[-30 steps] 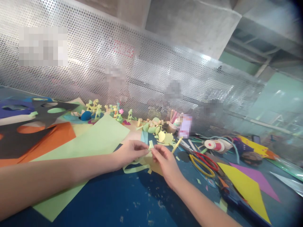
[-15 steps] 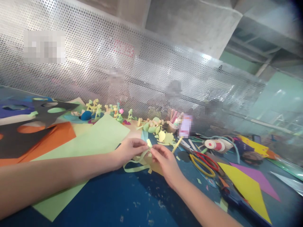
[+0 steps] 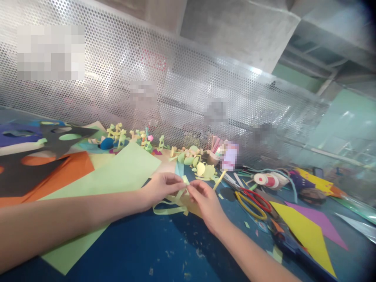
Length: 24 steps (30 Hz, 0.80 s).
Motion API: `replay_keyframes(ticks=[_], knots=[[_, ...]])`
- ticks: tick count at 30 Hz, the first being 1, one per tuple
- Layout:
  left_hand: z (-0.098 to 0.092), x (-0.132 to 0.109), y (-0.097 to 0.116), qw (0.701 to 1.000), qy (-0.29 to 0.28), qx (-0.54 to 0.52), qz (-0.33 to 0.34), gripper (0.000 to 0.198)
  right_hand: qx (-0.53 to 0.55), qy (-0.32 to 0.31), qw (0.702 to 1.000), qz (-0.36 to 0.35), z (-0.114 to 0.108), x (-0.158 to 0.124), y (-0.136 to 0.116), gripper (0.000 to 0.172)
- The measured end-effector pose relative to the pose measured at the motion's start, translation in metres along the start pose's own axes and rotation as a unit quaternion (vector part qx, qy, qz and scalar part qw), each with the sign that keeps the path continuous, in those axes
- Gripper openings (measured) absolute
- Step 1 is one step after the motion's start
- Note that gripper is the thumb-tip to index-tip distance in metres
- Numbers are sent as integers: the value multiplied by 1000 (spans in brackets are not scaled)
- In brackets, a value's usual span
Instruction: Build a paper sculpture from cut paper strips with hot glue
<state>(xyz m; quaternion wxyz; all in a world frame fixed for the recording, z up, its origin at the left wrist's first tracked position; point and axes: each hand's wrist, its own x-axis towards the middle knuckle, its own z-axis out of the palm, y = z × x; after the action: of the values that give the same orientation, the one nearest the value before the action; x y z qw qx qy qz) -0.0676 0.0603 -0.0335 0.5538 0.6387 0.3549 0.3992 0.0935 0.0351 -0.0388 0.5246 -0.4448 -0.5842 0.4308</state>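
Between the fingertips of both hands is a pale green paper strip (image 3: 167, 210), with a short folded end standing up and a long curled tail hanging toward the table. My left hand (image 3: 163, 188) pinches it from the left, thumb and forefinger together. From the right, my right hand (image 3: 205, 196) pinches the same strip close to the fold. The exact fold is partly hidden by the fingers. Beneath the left forearm lies a large light green paper sheet (image 3: 126, 168). Just beyond the hands are several pale green cut paper pieces (image 3: 201, 169).
Scissors with red and yellow handles (image 3: 252, 203) lie right of my hands, near a dark blue-handled tool (image 3: 299, 254), yellow paper (image 3: 308, 231) and a thread spool (image 3: 266, 180). Small paper figures (image 3: 119, 135) stand along the back. A perforated metal panel (image 3: 176, 78) rises behind the table.
The fingers have shifted very slightly, and the strip's folded end sits a little lower between them. Both hands keep their pinch; the table items look unmoved.
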Motion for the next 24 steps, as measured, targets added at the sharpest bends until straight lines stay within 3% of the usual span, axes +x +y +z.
replay_keyframes(ticks=[7,13,24], knots=[[-1,1,-6,1000,1,25,4,29,73,-4,997,22,1,0,1,19],[0,-1,-1,998,-15,64,2,29,17,-6,1000,6,-2,-1,3,17],[2,-1,-2,995,-18,94,13,25,36,-6,999,1,-2,1,5,16]])
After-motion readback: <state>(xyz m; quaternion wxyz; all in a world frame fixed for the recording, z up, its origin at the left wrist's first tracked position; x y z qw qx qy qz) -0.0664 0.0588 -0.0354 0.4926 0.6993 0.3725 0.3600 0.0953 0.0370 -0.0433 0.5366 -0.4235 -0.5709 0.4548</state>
